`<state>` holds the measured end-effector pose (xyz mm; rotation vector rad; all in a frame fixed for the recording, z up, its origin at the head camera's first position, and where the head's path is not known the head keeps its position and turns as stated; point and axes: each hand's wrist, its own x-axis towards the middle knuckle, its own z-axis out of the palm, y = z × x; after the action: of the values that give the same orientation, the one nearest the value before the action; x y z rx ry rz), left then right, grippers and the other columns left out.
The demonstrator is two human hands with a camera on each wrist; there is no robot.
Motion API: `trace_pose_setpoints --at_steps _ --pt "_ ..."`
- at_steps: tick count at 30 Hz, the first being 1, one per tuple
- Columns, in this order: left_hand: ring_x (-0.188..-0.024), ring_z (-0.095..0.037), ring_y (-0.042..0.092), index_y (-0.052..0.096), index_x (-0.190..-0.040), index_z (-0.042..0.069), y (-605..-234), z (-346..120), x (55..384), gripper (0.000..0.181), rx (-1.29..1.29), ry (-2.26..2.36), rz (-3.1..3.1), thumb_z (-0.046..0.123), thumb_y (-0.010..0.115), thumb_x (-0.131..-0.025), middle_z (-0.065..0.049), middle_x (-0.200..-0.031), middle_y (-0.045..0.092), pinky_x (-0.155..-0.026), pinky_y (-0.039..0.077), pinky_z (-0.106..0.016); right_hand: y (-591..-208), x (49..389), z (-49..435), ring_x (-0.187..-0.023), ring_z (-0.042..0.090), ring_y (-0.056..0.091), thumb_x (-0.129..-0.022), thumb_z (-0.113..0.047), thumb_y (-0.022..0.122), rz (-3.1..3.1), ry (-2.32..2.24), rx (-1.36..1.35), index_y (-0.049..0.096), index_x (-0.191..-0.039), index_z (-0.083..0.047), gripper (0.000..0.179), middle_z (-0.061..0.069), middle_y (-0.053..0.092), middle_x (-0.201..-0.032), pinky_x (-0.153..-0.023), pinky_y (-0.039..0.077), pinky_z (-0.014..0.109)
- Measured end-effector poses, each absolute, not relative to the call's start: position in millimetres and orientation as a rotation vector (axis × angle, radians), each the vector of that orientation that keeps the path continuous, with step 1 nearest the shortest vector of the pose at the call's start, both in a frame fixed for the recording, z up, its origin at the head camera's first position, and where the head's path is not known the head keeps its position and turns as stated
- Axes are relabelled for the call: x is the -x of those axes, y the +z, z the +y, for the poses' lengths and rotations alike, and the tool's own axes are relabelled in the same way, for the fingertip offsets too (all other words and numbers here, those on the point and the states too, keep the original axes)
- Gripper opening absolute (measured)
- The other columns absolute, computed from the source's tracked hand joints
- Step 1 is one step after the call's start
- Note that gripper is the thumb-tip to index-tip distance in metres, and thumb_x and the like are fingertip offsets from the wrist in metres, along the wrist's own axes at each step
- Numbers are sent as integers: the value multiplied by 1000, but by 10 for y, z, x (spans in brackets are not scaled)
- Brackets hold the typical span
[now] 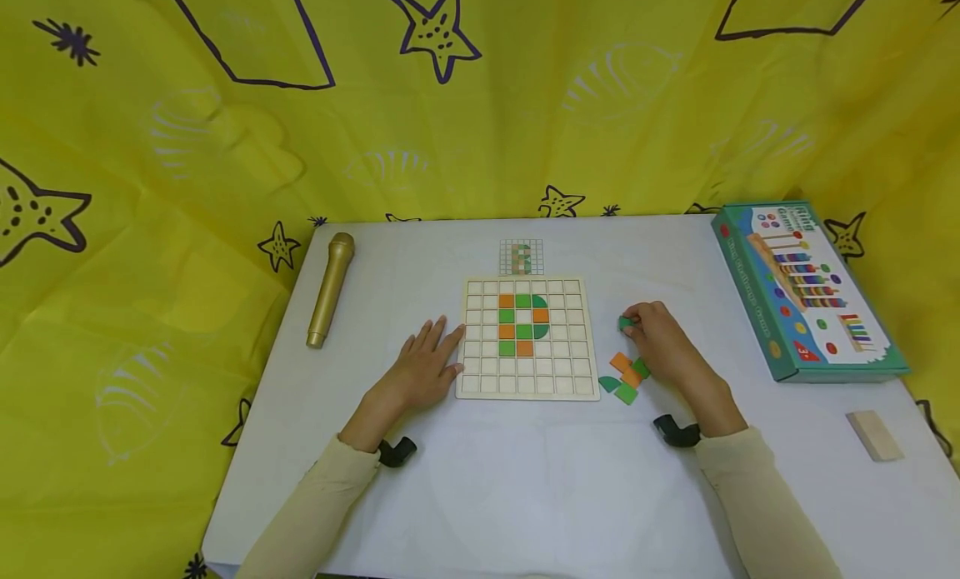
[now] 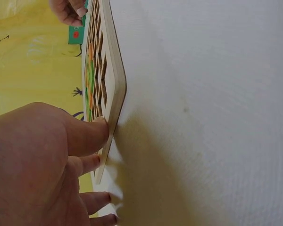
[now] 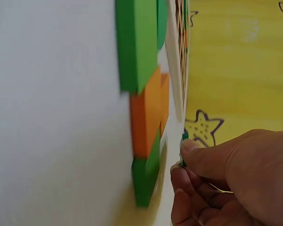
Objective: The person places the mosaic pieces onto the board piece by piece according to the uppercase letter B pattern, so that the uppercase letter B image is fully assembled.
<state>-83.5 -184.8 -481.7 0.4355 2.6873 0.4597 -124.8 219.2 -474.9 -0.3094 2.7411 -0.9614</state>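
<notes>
A wooden grid board (image 1: 480,379) lies mid-table, with orange, green and dark green tiles set in its cells in a P-like shape. My left hand (image 1: 424,366) is spread flat beside the board's left edge, and in the left wrist view its thumb (image 2: 87,136) touches the rim. To the right of the board, my right hand (image 1: 663,341) pinches a small dark green tile (image 1: 625,321) between thumb and fingertips. Just below that hand lies a loose group of tiles: orange tiles (image 1: 620,361), green squares (image 1: 626,393) and a dark green quarter-round tile (image 1: 609,384).
Behind the board lies a small pattern card (image 1: 521,257) with a gridded picture. A gold microphone (image 1: 330,291) lies at the left. On the right are a boxed game (image 1: 810,296) and a pale wooden block (image 1: 874,436). A yellow patterned cloth (image 1: 480,129) hangs behind the table.
</notes>
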Motion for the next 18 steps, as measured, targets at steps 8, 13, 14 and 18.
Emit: trace_pose_setpoints --at_steps 8,13,14,18 --pt "-163 -44 5 21 -170 17 -4770 -1842 818 66 -427 471 2688 37 46 -112 -21 -176 8 -128 12 -66 -4717 1173 1777 -116 38 58 -110 -4 52 2674 -962 441 54 -134 12 29 27 53 -127 -103 52 53" --pt "-163 -45 7 22 -170 16 -4762 -1838 815 67 -437 478 2698 36 47 -112 -22 -176 9 -127 13 -67 -4724 1116 1510 -123 37 57 -109 -6 55 2672 -946 508 59 -132 7 27 21 57 -127 -105 48 53" --pt "-163 -45 7 22 -170 16 -4763 -1837 815 67 -436 478 2698 36 47 -112 -22 -176 9 -127 13 -67 -4726 1103 1464 -123 37 57 -109 -7 56 2678 -942 518 60 -131 6 26 20 58 -127 -104 47 52" --pt "-163 -44 5 21 -170 17 -4777 -1834 820 67 -429 472 2691 37 47 -112 -21 -177 8 -128 12 -66 -4769 1061 1305 -119 35 61 -106 -8 62 2737 -863 581 64 -128 2 24 15 62 -123 -92 45 47"
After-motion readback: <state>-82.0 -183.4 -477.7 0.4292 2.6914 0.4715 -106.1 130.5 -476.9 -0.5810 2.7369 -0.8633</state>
